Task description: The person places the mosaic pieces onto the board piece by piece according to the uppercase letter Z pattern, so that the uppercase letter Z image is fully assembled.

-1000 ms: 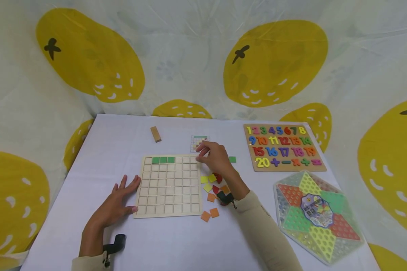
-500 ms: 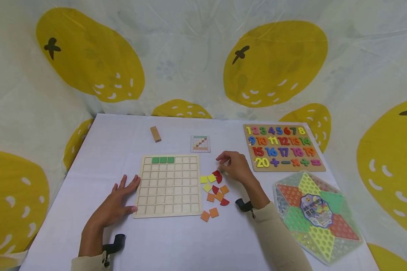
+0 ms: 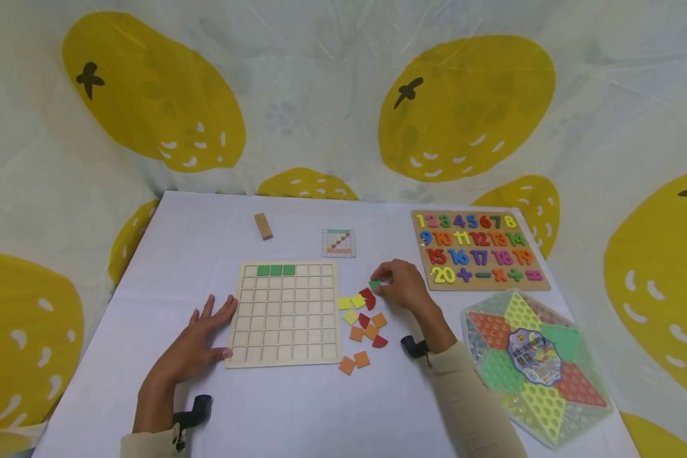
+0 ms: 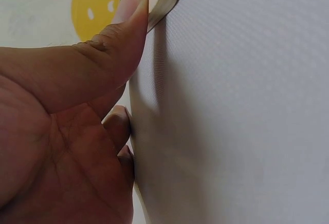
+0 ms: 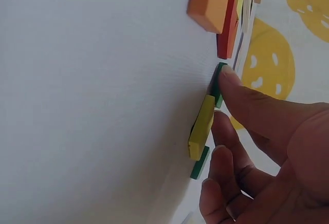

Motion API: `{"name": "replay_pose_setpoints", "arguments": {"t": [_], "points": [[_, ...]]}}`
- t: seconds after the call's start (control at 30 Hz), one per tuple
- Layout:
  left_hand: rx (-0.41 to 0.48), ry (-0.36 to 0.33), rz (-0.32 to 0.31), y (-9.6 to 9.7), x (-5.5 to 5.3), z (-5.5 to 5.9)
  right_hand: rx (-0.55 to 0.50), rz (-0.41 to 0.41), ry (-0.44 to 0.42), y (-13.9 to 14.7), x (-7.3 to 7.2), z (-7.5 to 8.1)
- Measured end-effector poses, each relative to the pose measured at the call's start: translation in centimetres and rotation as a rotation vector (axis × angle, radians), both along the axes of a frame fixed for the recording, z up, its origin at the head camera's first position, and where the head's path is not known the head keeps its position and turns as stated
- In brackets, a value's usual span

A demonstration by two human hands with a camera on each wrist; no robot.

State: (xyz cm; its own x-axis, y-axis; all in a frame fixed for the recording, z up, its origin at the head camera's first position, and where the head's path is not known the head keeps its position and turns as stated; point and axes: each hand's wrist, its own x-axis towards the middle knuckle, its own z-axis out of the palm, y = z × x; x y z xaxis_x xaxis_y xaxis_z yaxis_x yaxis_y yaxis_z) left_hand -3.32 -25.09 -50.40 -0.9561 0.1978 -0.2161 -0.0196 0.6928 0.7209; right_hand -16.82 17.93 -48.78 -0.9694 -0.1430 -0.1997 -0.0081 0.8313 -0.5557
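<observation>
My right hand (image 3: pixel 403 284) is at the loose tiles right of the wooden grid board (image 3: pixel 286 366). Its thumb and fingers hold a small green square tile (image 3: pixel 374 285). In the right wrist view the thumb lies on that green tile (image 5: pixel 219 88), with a yellow tile (image 5: pixel 202 131) beside it and more green (image 5: pixel 200 163) by the fingers. My left hand (image 3: pixel 191 346) has its fingers spread along the board's left side, thumb at the near left corner. The left wrist view shows that thumb (image 4: pixel 134 8) against the board's edge. Three green tiles (image 3: pixel 276 270) sit in the board's top row.
Several yellow (image 3: pixel 350 317), red (image 3: pixel 380 342) and orange (image 3: pixel 362 359) tiles lie by the board. Behind it are a printed pattern card (image 3: pixel 339 243) and a small wooden block (image 3: pixel 263 226). A number puzzle (image 3: pixel 481 250) and a hexagonal checkers board (image 3: pixel 538 366) stand to the right.
My right hand has moved from the board's upper right corner to the right and taken hold of a green tile, which has shifted toward the red tiles. The left hand stays in place.
</observation>
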Motion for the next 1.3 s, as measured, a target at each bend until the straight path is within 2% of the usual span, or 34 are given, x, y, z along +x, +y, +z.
{"name": "replay_pose_setpoints", "arguments": {"t": [0.3,0.6,0.73,0.93,1.17,1.3], "points": [[0.009,0.0,-0.001,0.2,-0.1,0.1,-0.026,-0.027,0.017,-0.6,-0.4,0.6],[0.007,0.011,0.0,0.1,-0.1,0.0,-0.089,0.021,0.075,-2.3,-0.5,1.5],[0.004,0.008,0.0,0.1,-0.1,0.0,-0.118,0.042,0.066,-3.6,-0.6,1.8],[-0.006,-0.004,0.007,0.1,-0.1,-0.1,-0.168,0.085,0.072,-5.8,-0.9,1.6],[-0.004,-0.006,0.011,0.2,0.0,0.0,-0.165,0.128,0.108,-8.7,-1.8,1.0],[-0.003,-0.01,0.015,0.2,0.1,-0.1,-0.164,0.153,0.098,-10.4,-2.3,0.8]]}}
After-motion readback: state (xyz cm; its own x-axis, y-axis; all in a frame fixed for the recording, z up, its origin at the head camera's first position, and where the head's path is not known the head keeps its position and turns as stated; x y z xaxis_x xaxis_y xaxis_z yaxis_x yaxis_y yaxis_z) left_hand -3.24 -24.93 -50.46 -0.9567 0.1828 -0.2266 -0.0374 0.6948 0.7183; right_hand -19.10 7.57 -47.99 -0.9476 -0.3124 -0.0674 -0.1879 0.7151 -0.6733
